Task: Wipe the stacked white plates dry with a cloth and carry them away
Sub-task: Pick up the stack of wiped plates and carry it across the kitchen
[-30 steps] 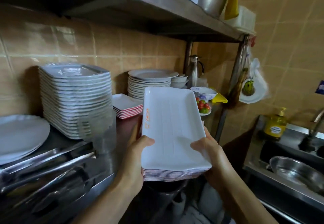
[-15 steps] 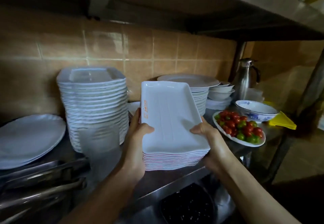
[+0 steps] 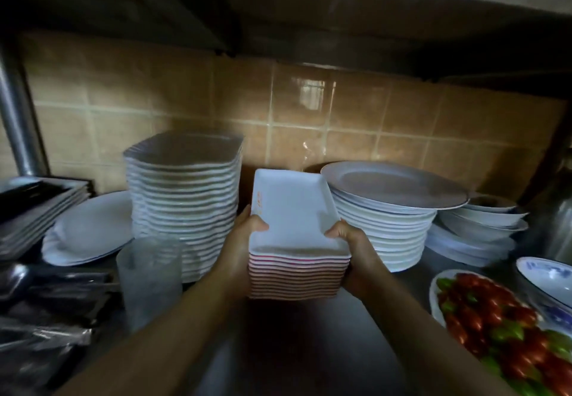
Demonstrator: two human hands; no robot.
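White plate stack [image 3: 297, 234] between tall square pile [image 3: 185, 197] and round pile [image 3: 390, 222] | left hand [image 3: 238, 250] grips left edge | right hand [image 3: 356, 256] grips right edge | steel counter [image 3: 309, 333] below

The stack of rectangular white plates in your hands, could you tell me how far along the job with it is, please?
Done: no cloth is in sight, so wiping looks over, though dryness cannot be judged. In hand: left hand and right hand grip the rectangular plate stack between the tall square stack and the round plates. Left: letting go of it on the steel counter.
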